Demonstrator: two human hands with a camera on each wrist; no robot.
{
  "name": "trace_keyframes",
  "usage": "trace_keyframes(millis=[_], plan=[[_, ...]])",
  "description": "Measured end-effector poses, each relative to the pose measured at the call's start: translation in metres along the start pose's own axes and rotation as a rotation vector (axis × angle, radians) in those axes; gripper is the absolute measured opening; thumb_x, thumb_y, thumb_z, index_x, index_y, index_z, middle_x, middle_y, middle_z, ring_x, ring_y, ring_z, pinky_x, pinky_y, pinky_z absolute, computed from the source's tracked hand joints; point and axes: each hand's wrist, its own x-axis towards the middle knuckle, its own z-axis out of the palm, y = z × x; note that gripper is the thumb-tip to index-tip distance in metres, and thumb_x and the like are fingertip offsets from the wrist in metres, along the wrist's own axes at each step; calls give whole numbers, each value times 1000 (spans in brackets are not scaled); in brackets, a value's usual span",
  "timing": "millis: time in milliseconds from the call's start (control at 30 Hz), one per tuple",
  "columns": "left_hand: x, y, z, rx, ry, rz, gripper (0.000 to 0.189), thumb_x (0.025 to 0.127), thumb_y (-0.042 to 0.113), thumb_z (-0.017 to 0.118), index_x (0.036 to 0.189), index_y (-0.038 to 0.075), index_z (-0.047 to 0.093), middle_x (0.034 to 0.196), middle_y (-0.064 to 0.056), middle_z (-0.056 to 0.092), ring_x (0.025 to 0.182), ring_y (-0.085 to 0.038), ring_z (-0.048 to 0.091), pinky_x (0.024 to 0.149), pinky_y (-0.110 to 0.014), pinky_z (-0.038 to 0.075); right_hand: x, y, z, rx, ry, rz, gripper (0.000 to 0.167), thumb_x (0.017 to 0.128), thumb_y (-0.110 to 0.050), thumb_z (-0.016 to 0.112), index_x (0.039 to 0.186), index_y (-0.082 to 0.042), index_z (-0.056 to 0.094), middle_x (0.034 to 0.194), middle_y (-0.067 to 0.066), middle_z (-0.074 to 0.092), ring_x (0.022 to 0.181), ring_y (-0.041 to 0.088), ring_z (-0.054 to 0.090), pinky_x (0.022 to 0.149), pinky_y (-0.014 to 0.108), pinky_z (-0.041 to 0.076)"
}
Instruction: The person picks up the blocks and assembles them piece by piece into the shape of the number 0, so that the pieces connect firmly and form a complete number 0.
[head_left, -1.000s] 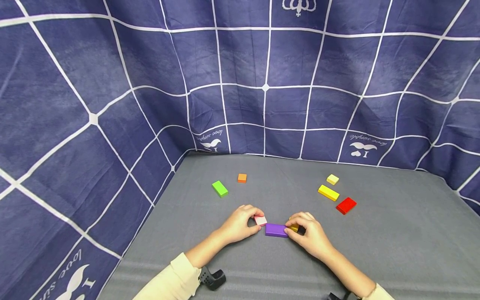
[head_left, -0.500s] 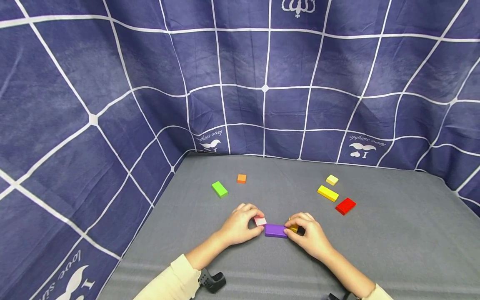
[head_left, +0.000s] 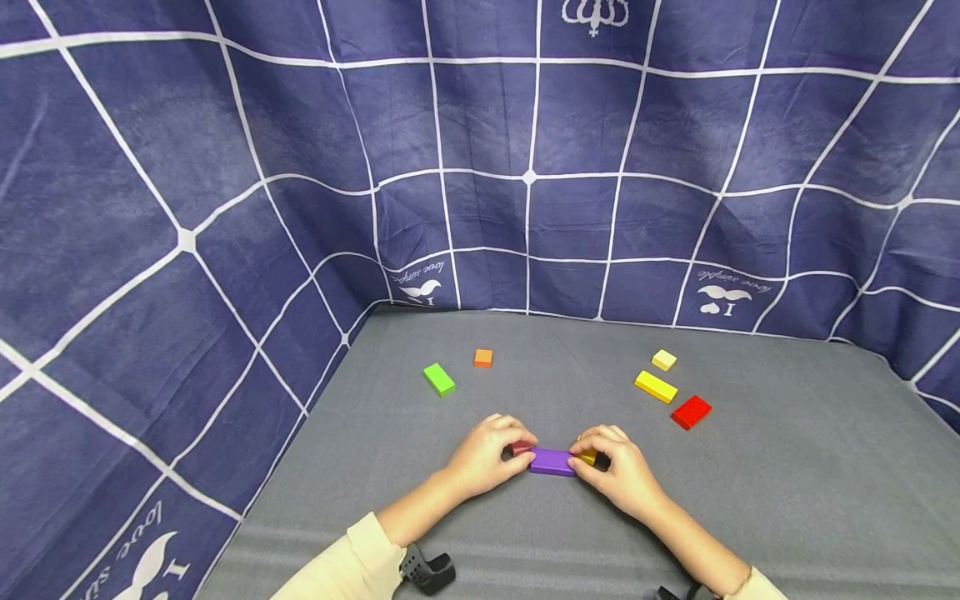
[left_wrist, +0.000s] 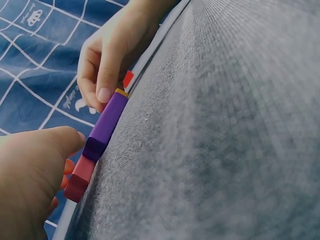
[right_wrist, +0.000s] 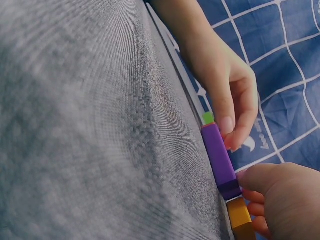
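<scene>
A purple rectangular block point(head_left: 552, 462) lies flat on the grey cloth between both hands. My left hand point(head_left: 483, 458) curls over a small pink block point(head_left: 521, 448) at the purple block's left end, fingers behind it and thumb tip at the purple end. The left wrist view shows the pink block point(left_wrist: 80, 181) meeting the purple block point(left_wrist: 106, 125). My right hand point(head_left: 618, 467) pinches the purple block's right end with thumb and index finger. Under that hand, partly covered, sits a mustard-yellow block point(right_wrist: 240, 219), right at the purple block's end.
Beyond the left hand lie a green block point(head_left: 439, 379) and a small orange block point(head_left: 483, 357). Farther right are a pale yellow block point(head_left: 663, 360), a bright yellow bar point(head_left: 656, 387) and a red block point(head_left: 691, 412). A blue checked curtain point(head_left: 480, 208) borders the cloth-covered table point(head_left: 787, 467).
My left hand has shifted slightly right and toward me, and now covers more of the pink block beside the purple one. The right hand stays in place.
</scene>
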Motion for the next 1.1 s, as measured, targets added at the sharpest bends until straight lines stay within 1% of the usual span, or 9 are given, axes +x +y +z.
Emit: trace_keyframes(millis=[300, 633, 800, 1100], plan=[[-1, -2, 4, -12, -11, -15, 8, 84, 19, 76, 91, 19, 77, 93, 6, 63, 87, -12, 54, 76, -23, 44, 1, 1, -1, 0, -1, 0, 21, 69, -6, 85, 83, -16, 73, 87, -11, 64, 84, 8, 54, 72, 21, 42], [-2, -3, 5, -82, -17, -65, 9, 83, 17, 77, 91, 18, 77, 94, 6, 61, 88, -11, 51, 77, -23, 42, 0, 1, -1, 2, -13, 19, 21, 69, -7, 85, 83, -16, 73, 88, -12, 64, 85, 8, 54, 71, 24, 43], [-2, -3, 6, -110, -2, -72, 11, 81, 15, 78, 92, 17, 77, 94, 5, 60, 87, -11, 50, 77, -24, 42, -1, 1, -2, -3, -15, 30, 20, 70, -7, 85, 83, -16, 73, 89, -12, 64, 85, 8, 54, 71, 25, 44], [-2, -4, 6, -137, -7, -70, 11, 81, 13, 77, 92, 15, 76, 94, 4, 61, 89, -12, 51, 77, -25, 41, 2, 0, -3, -1, -17, 40, 20, 70, -6, 84, 83, -16, 73, 87, -13, 64, 83, 8, 54, 69, 25, 44]])
